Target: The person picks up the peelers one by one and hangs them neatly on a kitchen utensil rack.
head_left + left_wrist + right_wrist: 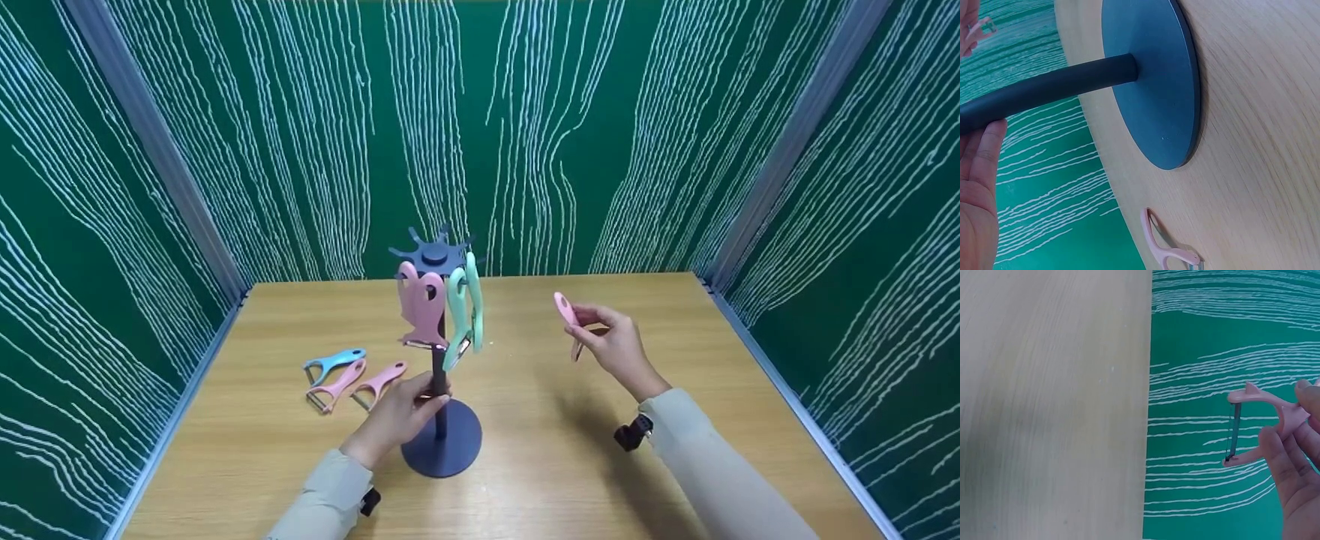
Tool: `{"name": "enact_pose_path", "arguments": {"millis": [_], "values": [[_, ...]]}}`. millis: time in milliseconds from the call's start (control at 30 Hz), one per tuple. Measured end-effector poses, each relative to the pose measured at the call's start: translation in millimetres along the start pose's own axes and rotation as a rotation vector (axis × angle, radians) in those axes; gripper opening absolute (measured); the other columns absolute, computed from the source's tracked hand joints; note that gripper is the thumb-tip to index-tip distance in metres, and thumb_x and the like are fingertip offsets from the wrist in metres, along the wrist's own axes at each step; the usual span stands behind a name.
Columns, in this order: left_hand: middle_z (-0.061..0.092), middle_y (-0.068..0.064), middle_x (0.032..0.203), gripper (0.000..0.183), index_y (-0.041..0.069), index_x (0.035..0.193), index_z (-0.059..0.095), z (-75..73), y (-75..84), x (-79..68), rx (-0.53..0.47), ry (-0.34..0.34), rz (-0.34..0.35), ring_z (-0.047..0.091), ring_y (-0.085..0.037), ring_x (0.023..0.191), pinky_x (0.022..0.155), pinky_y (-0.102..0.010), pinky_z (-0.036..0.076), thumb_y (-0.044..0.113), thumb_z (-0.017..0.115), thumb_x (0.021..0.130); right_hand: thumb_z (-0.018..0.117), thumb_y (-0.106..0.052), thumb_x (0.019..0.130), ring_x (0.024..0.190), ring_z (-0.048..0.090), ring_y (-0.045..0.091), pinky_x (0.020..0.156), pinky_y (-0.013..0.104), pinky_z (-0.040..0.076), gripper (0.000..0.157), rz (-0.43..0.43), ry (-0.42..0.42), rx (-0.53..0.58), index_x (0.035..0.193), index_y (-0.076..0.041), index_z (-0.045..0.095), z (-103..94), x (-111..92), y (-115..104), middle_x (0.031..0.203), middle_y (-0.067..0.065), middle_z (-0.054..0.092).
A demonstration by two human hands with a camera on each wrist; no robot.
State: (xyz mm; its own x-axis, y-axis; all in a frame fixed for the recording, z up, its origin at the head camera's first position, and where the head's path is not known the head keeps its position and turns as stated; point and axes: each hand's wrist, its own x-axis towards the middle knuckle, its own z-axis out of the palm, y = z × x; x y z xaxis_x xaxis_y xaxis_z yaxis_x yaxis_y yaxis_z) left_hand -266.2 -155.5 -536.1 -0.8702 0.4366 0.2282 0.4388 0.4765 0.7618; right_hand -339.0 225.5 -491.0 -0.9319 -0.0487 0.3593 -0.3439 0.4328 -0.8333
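Note:
A dark stand (442, 454) with a round base and a hooked top ring stands on the table, its post (1055, 89) gripped low by my left hand (401, 416). Two pink peelers (429, 304) and two mint green peelers (457, 300) hang from its near and right-hand hooks. Off to the right, above the table, my right hand (619, 351) pinches another pink peeler (1293, 417) by its handle. The blade end of that peeler points away from the fingers in the right wrist view.
Left of the stand lie a blue peeler (331, 363) and two pink peelers (381, 381) on the wooden table (247, 457). Green walls (517, 150) with white wavy lines enclose the back and both sides, with metal posts (780, 150) at the corners.

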Motion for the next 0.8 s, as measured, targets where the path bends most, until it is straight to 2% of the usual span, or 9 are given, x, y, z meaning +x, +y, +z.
{"name": "enact_pose_path", "arguments": {"millis": [100,333,633,800], "values": [[0.079,-0.006,0.125,0.016,0.013,0.124,0.070,0.1,-0.4,-0.1,0.000,0.005,0.006,0.077,-0.022,0.114,0.103,-0.044,0.064,0.022,0.062,0.113,0.086,-0.004,0.093,0.098,0.075,0.021,0.081,0.015,0.062,0.034,-0.024,0.008,0.023,0.126,0.000,0.078,1.4,-1,-7,0.115,0.020,0.079],[0.081,-0.011,0.117,0.013,0.008,0.117,0.071,1.6,-2.2,0.5,0.008,0.039,0.074,0.078,-0.025,0.106,0.097,-0.043,0.066,0.017,0.065,0.110,0.086,-0.005,0.092,0.091,0.077,0.023,0.079,0.016,0.063,0.028,-0.085,0.026,0.067,0.119,-0.002,0.082,4.9,-4,-23,0.110,0.020,0.080],[0.080,-0.009,0.119,0.016,0.009,0.120,0.070,1.6,-3.1,0.9,0.017,0.025,0.060,0.077,-0.023,0.107,0.098,-0.043,0.066,0.020,0.063,0.112,0.085,0.001,0.090,0.084,0.075,0.011,0.078,0.017,0.064,0.022,-0.164,0.040,0.103,0.112,0.000,0.083,10.8,-7,-38,0.104,0.020,0.081],[0.080,-0.007,0.121,0.014,0.013,0.122,0.070,1.0,-1.9,0.8,0.026,0.019,0.038,0.077,-0.021,0.108,0.099,-0.041,0.065,0.020,0.063,0.112,0.085,-0.001,0.092,0.088,0.075,0.012,0.080,0.017,0.064,0.024,-0.157,0.024,0.106,0.116,-0.001,0.082,12.7,-7,-47,0.107,0.019,0.080]]}}
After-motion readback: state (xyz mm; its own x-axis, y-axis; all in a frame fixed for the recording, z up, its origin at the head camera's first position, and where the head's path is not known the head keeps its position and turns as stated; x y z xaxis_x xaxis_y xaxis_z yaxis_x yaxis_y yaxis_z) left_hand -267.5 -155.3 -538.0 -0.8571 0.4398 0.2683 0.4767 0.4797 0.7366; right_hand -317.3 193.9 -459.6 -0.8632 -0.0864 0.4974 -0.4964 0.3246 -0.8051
